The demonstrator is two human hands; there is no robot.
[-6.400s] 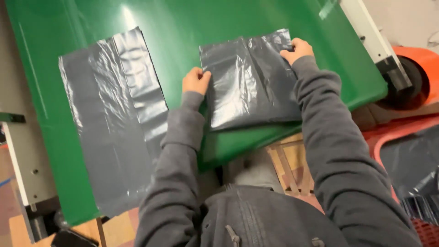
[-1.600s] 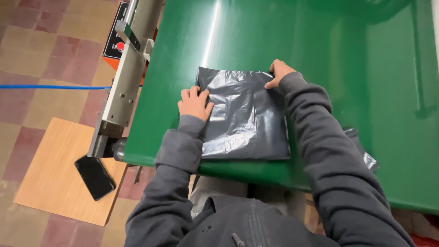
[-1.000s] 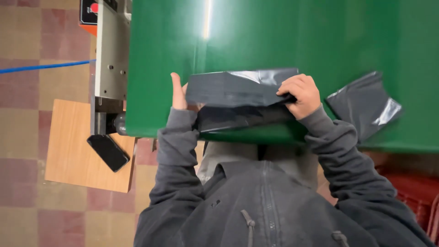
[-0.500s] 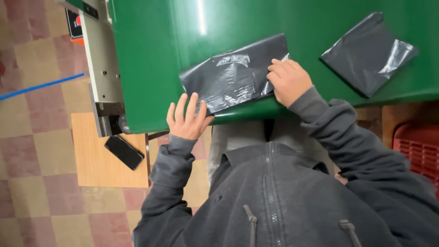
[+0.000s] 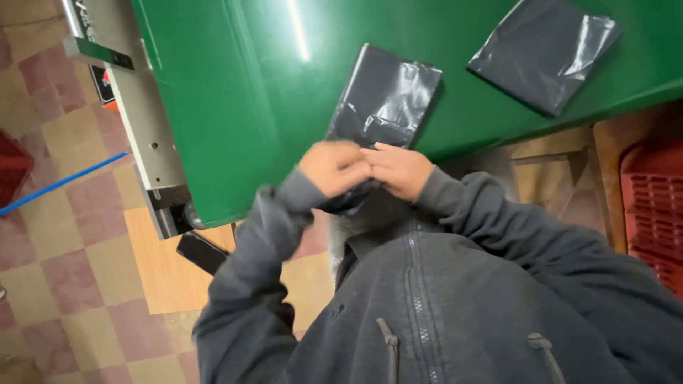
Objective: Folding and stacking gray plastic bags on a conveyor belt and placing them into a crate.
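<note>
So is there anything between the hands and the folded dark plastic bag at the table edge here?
Nothing visible. The left hand and right hand are both already on the near end of the folded dark bag, which lies on the green table. A second folded bag lies apart, farther right.
</note>
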